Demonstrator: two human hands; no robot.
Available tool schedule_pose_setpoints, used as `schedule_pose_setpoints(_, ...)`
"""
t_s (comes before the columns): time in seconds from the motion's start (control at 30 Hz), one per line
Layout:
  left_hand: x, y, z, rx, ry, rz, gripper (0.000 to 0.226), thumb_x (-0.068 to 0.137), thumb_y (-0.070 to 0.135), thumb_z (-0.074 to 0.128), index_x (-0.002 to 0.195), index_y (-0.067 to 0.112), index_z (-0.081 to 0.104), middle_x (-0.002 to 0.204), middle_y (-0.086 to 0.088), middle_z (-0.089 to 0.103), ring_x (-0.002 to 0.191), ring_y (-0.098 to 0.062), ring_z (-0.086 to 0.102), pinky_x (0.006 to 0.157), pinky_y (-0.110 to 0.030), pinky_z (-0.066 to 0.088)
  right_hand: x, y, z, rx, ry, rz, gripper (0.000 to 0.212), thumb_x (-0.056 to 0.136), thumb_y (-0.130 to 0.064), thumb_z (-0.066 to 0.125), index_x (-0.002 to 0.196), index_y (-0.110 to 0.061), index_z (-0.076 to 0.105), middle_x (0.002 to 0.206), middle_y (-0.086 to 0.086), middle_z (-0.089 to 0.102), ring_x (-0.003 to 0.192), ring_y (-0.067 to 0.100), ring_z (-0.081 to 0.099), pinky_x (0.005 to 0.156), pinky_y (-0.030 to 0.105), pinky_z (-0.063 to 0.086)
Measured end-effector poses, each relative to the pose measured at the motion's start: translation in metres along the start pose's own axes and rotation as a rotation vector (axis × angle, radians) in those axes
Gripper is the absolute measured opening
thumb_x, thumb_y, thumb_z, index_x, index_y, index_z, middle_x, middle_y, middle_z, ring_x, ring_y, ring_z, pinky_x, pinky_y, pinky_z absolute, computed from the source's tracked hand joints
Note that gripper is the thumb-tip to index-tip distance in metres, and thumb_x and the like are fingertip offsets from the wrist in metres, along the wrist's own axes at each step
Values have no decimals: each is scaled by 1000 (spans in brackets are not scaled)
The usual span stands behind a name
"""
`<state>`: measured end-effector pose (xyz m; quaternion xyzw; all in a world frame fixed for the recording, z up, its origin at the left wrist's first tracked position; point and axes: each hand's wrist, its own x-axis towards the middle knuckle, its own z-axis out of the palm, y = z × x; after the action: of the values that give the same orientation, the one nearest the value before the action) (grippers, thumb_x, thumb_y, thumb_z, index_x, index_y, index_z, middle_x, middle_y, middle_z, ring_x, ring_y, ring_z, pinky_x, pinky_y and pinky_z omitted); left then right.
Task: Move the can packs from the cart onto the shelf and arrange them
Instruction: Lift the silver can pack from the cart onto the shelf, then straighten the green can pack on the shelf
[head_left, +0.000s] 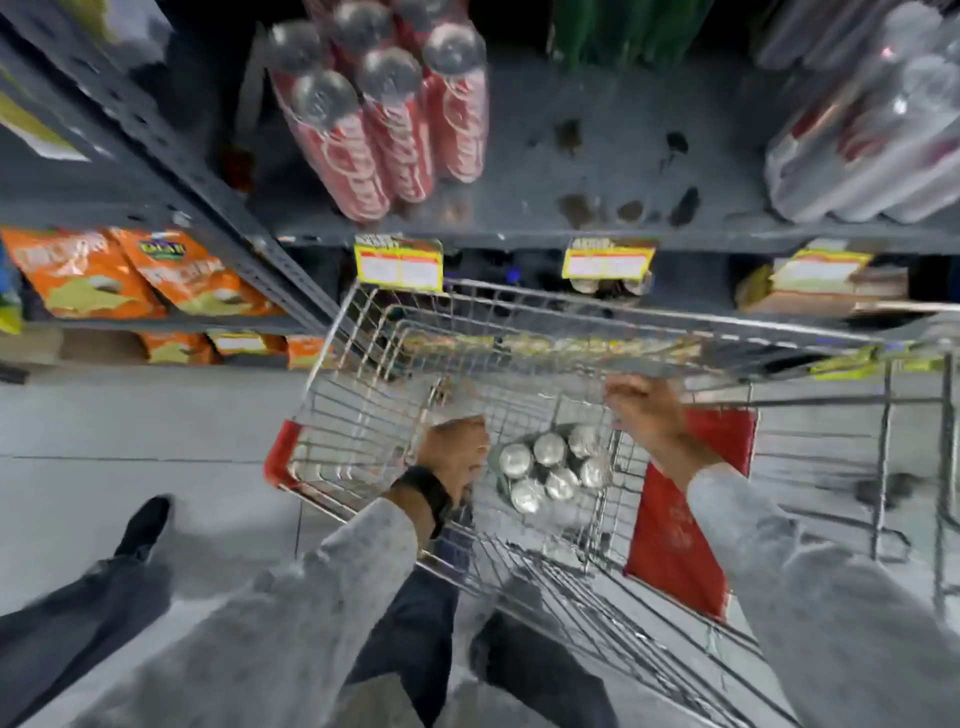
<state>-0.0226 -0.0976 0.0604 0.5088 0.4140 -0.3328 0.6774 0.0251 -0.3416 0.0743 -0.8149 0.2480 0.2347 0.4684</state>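
You are looking straight down into a wire shopping cart (363, 364) parked against a grey metal shelf (597, 156) that fills the upper part of the frame. One can pack (553, 467) remains in the cart, low in the basket at centre frame: six silver can tops in two rows, seemingly bound in clear film.

Expect it to be fairly heavy and rigid as a block, though the film looks slippery and may stretch if you lift by it alone. The cans can dent if dropped. A grip from both ends, or under the base, seems safest.

Your left hand (454, 452) is inside the basket just left of the pack, fingers curled downward, close to it or touching its edge; motion blur hides whether it has a grip. A dark band sits on that wrist. Your right hand (644, 410) hangs above and to the right of the pack, fingers loosely curled near the cart's wire rim, apparently holding nothing.

On the shelf, a red can pack (384, 124) stands at upper centre-left, and a silver pack (872, 140) at upper right, with bare stained shelf between them.
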Motion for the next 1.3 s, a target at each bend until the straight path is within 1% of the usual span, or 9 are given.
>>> schedule_pose_setpoints(0.1, 35, -42, 10, 107, 46, -135, 36, 107, 28, 41, 71, 23, 42, 58, 4, 44, 48, -12, 38, 47, -25, 28, 13, 54, 8, -64, -94, 172, 35, 99, -16, 57, 128, 2, 65, 137, 26, 63, 130, 44, 57, 112, 54, 44)
schedule_pose_setpoints(0.27, 67, -72, 27, -66, 222, -165, 40, 105, 36, 43, 69, 20, 49, 54, 2, 44, 38, -12, 36, 41, -18, 26, 35, 91, 25, 41, -105, 276, 44, 103, -25, 53, 139, 1, 57, 147, 18, 57, 134, 34, 55, 110, 37, 42)
schedule_pose_setpoints(0.43, 77, -84, 34, -125, 268, -199, 38, 107, 27, 36, 72, 17, 49, 40, 4, 48, 32, -11, 34, 39, -15, 27, 64, 121, 39, 168, -121, 344, 52, 92, -42, 64, 129, -5, 66, 133, 18, 69, 108, 26, 66, 106, 52, 52)
schedule_pose_setpoints(0.57, 72, -79, 36, -48, 311, -185, 26, 104, 22, 39, 103, 10, 62, 88, -6, 59, 77, -20, 52, 66, -29, 44, 61, 114, 42, 223, -40, 405, 32, 97, -20, 62, 122, 0, 68, 117, 19, 69, 98, 30, 63, 93, 48, 54)
schedule_pose_setpoints(0.63, 73, -80, 30, 9, 312, -155, 23, 104, 21, 40, 95, 14, 60, 88, -5, 55, 79, -21, 52, 71, -32, 47, 52, 105, 40, 233, -48, 412, 13, 98, -15, 61, 101, -8, 71, 107, 17, 67, 92, 28, 61, 84, 43, 51)
schedule_pose_setpoints(0.7, 65, -76, 28, 42, 273, -119, 26, 104, 21, 44, 79, 21, 51, 80, 1, 51, 69, -15, 50, 66, -30, 47, 46, 100, 35, 230, -35, 391, 12, 95, -6, 63, 87, -11, 70, 101, 14, 65, 82, 25, 59, 79, 38, 49)
schedule_pose_setpoints(0.8, 37, -62, 24, 141, 240, -61, 19, 98, 13, 55, 79, 15, 58, 82, -6, 54, 75, -20, 51, 77, -36, 49, 28, 83, 23, 225, -12, 312, 28, 88, 5, 65, 115, 0, 71, 101, 13, 67, 72, 17, 60, 74, 29, 53)
schedule_pose_setpoints(1.07, -78, 23, 31, 97, 177, 235, 26, 95, 5, 62, 119, 9, 73, 116, -12, 75, 107, -33, 72, 87, -48, 60, -53, -7, -42, 374, 20, 126, 34, 84, 8, 66, 113, -6, 76, 111, 14, 78, 106, 29, 73, 96, 43, 58)
schedule_pose_setpoints(1.3, -161, 121, 61, -21, 15, 465, 13, 92, 1, 67, 97, 10, 74, 79, -2, 78, 75, -15, 70, 77, -31, 59, -93, -120, -122, 414, 74, -155, 35, 71, 9, 69, 99, -9, 79, 97, 9, 80, 88, 21, 72, 84, 37, 57)
